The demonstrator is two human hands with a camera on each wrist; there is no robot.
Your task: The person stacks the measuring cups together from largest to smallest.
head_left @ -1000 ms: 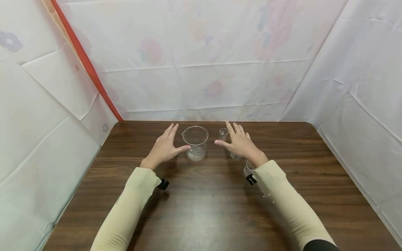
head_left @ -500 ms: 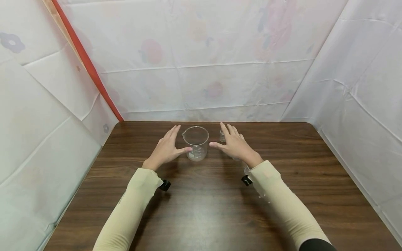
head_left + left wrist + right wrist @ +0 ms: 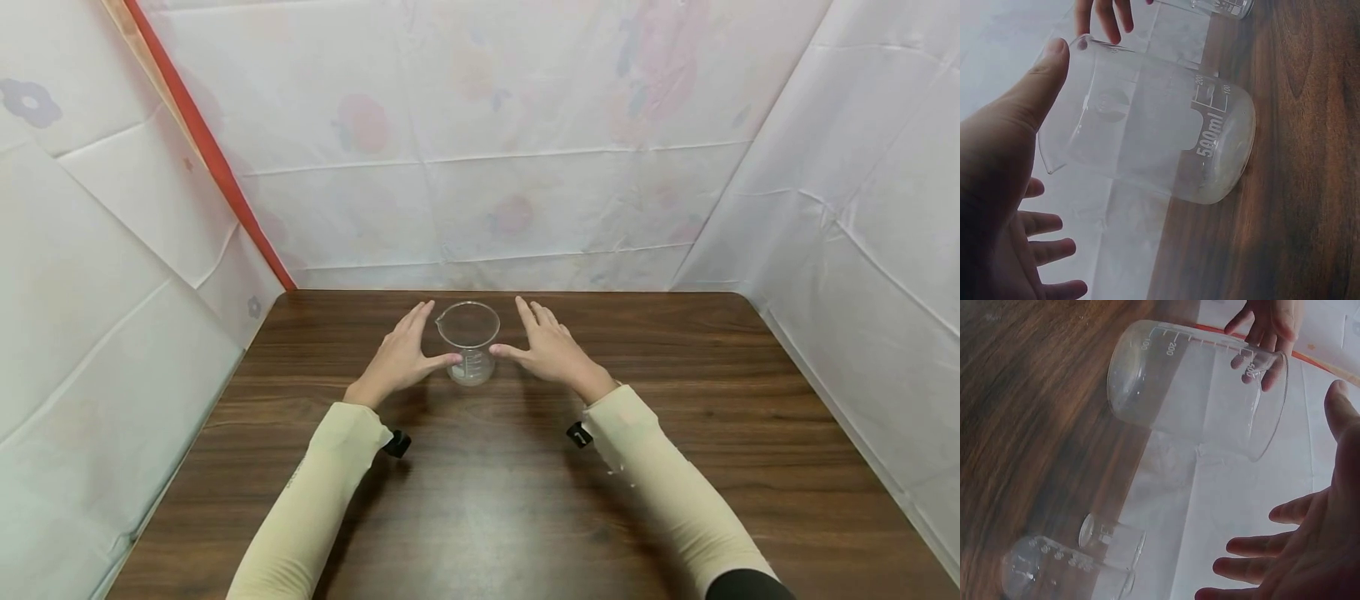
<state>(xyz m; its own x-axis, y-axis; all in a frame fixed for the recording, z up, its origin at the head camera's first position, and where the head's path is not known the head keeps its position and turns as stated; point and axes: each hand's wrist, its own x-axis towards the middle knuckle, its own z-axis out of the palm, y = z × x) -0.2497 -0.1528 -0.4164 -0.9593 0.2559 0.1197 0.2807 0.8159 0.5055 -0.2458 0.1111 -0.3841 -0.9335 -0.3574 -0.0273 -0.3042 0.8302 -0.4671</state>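
A clear glass beaker (image 3: pixel 469 346) marked 500ml stands upright on the wooden table, its spout towards the left hand. On its left is the left hand (image 3: pixel 401 354), fingers spread and thumb stretched towards the glass; in the left wrist view that thumb (image 3: pixel 1050 69) overlaps the rim. The right hand (image 3: pixel 551 350) faces it from the other side, fingers extended and the thumb tip close to the beaker wall. A gap shows between the right fingers (image 3: pixel 1254 544) and the beaker in the right wrist view. Neither hand grips anything.
Two smaller glass vessels, a short one (image 3: pixel 1113 540) and a graduated one (image 3: pixel 1054 569), stand near the beaker; the right hand and sleeve hide them in the head view. White patterned cloth (image 3: pixel 480 208) hangs behind the table (image 3: pixel 480 500) and along both sides.
The right hand has moved left towards the beaker, covering the smaller glassware in the head view. The left hand has shifted slightly right. The beaker stays in place.
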